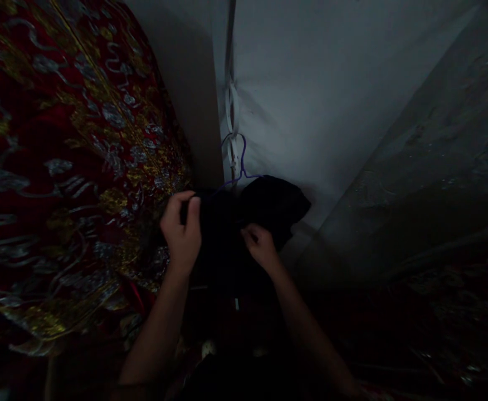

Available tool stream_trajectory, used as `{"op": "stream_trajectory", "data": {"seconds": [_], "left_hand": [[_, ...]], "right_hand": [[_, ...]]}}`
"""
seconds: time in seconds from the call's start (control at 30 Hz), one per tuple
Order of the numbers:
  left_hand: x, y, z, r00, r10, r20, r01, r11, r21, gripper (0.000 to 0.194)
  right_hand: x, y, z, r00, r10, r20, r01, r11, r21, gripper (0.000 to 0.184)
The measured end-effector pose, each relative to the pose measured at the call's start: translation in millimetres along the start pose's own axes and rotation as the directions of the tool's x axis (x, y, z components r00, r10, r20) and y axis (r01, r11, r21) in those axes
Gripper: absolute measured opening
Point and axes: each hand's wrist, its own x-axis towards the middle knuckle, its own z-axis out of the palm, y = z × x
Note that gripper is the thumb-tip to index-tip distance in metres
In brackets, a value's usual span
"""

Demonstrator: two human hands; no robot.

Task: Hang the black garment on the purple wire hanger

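Observation:
A black garment hangs on a thin purple hanger, with its folds lost in the dark. The hanger's hook catches on a white ring-shaped hanging strip by the wall. At the garment's left shoulder is my left hand, its thumb and fingers curled together on the cloth. My right hand pinches the front of the garment near its middle, below the hanger's right arm. The garment's right shoulder spreads out beyond that hand.
Red fabric with gold and silver embroidery fills the left side, close to my left arm. A pale wall stands behind the hanger. To the right is a greyish sheet-like surface. Patterned dark red cloth or carpet lies low at right.

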Motion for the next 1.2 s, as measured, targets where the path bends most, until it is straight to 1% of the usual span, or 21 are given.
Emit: {"op": "stream_trajectory", "data": {"seconds": [0.03,0.1,0.13,0.2,0.23,0.3,0.43,0.53,0.6,0.67,0.77,0.87,0.93,0.97,1.0,1.03,1.07,1.1,1.13,1.17,1.2], "left_hand": [[0,-10,-9.1,0.985,-0.129,-0.112,0.119,0.988,-0.097,0.022],[-9,-36,-26.6,0.89,-0.417,-0.182,0.341,0.876,-0.341,0.026],[-18,-50,-33.6,0.831,-0.543,-0.125,0.447,0.784,-0.43,0.026],[-46,-74,-42.2,0.712,-0.702,0.017,0.633,0.63,-0.45,0.028],[-63,-81,-43.4,0.668,-0.74,0.073,0.697,0.589,-0.408,0.029],[-96,-87,-40.2,0.631,-0.765,0.13,0.757,0.57,-0.321,0.031],[-132,-67,-23.9,0.633,-0.737,0.238,0.774,0.614,-0.156,0.029],[-132,-40,-11.6,0.674,-0.66,0.331,0.707,0.706,-0.032,0.028],[-131,-21,-2.9,0.703,-0.626,0.338,0.675,0.737,-0.038,0.03],[-133,-4,7.5,0.718,-0.609,0.337,0.668,0.739,-0.09,0.029],[-142,14,23.5,0.765,-0.516,0.386,0.591,0.8,-0.101,0.025],[-150,21,29.9,0.845,-0.371,0.385,0.425,0.903,-0.064,0.023],[-153,20,25.0,0.849,-0.331,0.411,0.375,0.926,-0.028,0.026],[-155,17,20.1,0.816,-0.344,0.464,0.39,0.921,-0.003,0.03],[-158,14,13.9,0.753,-0.37,0.544,0.421,0.907,0.034,0.036],[-161,10,6.8,0.658,-0.398,0.639,0.45,0.889,0.091,0.041],[-164,5,-0.8,0.537,-0.425,0.729,0.46,0.872,0.169,0.045],[-166,0,-8.8,0.419,-0.451,0.788,0.439,0.86,0.259,0.047],[-168,-5,-17.0,0.328,-0.478,0.815,0.393,0.853,0.342,0.049],[-169,-10,-25.5,0.272,-0.504,0.82,0.337,0.848,0.41,0.05],[-168,-16,-34.4,0.247,-0.529,0.812,0.28,0.841,0.463,0.05]], "right_hand": [[-9,5,1,0.999,0.01,0.035,-0.011,0.999,0.035,0.027],[-29,8,0,0.995,0.033,0.099,-0.043,0.993,0.105,0.029],[-38,6,-1,0.99,0.053,0.133,-0.072,0.988,0.137,0.029],[-53,0,-4,0.974,0.105,0.202,-0.145,0.97,0.193,0.029],[-57,-2,-6,0.965,0.13,0.23,-0.181,0.959,0.218,0.029],[-61,-3,-10,0.955,0.171,0.242,-0.234,0.936,0.262,0.028],[-60,9,-23,0.966,0.196,0.167,-0.238,0.929,0.284,0.023],[-62,23,-34,0.969,0.196,0.15,-0.217,0.965,0.147,0.024],[-67,27,-40,0.971,0.17,0.166,-0.181,0.982,0.053,0.023],[-73,26,-42,0.968,0.112,0.226,-0.122,0.992,0.031,0.021],[-80,17,-38,0.937,0.025,0.349,-0.073,0.99,0.125,0.043],[-78,11,-32,0.905,0.018,0.426,-0.124,0.967,0.223,0.022],[-69,10,-34,0.873,0.04,0.486,-0.163,0.963,0.214,0.022],[-63,9,-38,0.86,0.044,0.508,-0.163,0.968,0.191,0.022],[-55,7,-43,0.858,0.035,0.513,-0.142,0.975,0.171,0.021],[-46,5,-49,0.872,0.008,0.489,-0.098,0.982,0.159,0.018],[-36,2,-55,0.903,-0.039,0.428,-0.032,0.987,0.157,0.013],[-25,-2,-60,0.935,-0.098,0.34,0.047,0.987,0.154,0.009],[-13,-5,-65,0.958,-0.153,0.243,0.12,0.982,0.145,0.015],[-2,-7,-68,0.969,-0.19,0.158,0.171,0.977,0.128,0.027],[8,-8,-69,0.973,-0.205,0.107,0.194,0.975,0.107,0.037]]}}
